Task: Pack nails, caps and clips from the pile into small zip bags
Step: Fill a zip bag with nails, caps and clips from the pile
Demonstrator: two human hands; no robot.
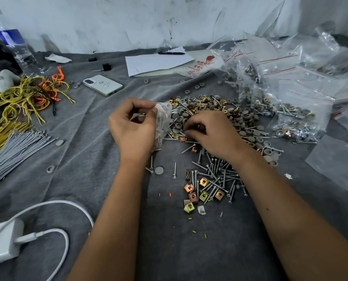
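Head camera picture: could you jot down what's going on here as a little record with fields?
Surface: grey cloth
Left hand: holds a small zip bag
Right hand: fingers curled, picking in the pile; what they pinch cannot be seen
Pile: nails, grey caps, metal clips
Filled bags: right of the pile
Also there: phone, paper with pen, charger

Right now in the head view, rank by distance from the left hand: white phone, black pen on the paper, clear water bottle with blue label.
1. White phone, just beyond the left hand.
2. Black pen, far centre.
3. Water bottle, far-left corner.
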